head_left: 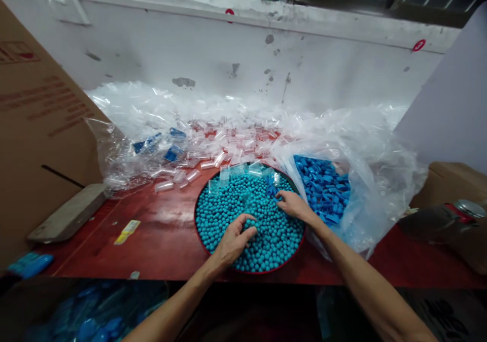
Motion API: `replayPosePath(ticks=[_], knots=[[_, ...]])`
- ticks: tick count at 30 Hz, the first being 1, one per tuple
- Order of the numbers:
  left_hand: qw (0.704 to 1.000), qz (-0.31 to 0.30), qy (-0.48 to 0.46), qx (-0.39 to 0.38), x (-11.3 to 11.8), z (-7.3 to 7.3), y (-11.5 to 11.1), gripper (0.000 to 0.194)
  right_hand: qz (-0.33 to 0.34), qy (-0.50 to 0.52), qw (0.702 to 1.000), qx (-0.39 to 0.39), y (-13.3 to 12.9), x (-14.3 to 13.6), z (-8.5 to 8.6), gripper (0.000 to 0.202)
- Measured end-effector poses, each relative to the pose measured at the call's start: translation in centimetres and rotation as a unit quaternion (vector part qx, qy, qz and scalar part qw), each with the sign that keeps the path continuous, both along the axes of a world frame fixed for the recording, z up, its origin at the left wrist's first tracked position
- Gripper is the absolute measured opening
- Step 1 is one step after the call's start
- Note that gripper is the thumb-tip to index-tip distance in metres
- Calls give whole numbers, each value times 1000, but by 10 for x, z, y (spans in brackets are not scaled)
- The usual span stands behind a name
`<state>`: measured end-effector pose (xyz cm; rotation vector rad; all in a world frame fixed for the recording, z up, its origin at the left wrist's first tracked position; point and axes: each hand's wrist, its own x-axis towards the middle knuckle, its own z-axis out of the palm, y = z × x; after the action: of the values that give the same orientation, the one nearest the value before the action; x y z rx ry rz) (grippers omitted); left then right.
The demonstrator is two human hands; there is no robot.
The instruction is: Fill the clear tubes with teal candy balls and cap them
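A round red-rimmed tray full of small teal balls stands at the table's front edge. My left hand is low over the balls near the middle, thumb and forefinger curved around a small spot where teal shows; whether a clear piece is in them is hard to see. Over the tray's right side, my right hand has its fingers bent together, tips close to a few blue plastic pieces on the balls. Anything in its fingertips is too small to make out. Several clear plastic tubes lie at the tray's back edge.
Many clear tubes are spread behind the tray amid clear plastic bags. To the right, an open bag holds blue pieces. A cardboard box stands left, beside a grey bar. A dark cylinder lies right.
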<state>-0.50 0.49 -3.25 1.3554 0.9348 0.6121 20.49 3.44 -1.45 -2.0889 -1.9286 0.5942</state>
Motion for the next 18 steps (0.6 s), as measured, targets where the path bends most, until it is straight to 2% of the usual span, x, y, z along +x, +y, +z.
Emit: replayPosePath(ticks=[5,8,11,14,16,18], knots=[[1000,-5,1,0,0,-1,1,30,1,129,992,-9,-4,21,5,33],[1000,-5,-6,-4,-1,-2,1,31,50,152,985,65,-18,30,12,29],[1000,-2,-5,-6,-1,-3,1,33,160,28,980,118,-33,24,17,27],[1000,-1,4,-4,0,-2,1,32,241,-119,959,93,-43,5,14,26],[1000,-1,7,7,0,-1,0,31,268,-178,944,76,-45,-8,11,19],[1000,0,7,26,-1,0,-1,28,251,-195,945,73,-43,-16,10,14]])
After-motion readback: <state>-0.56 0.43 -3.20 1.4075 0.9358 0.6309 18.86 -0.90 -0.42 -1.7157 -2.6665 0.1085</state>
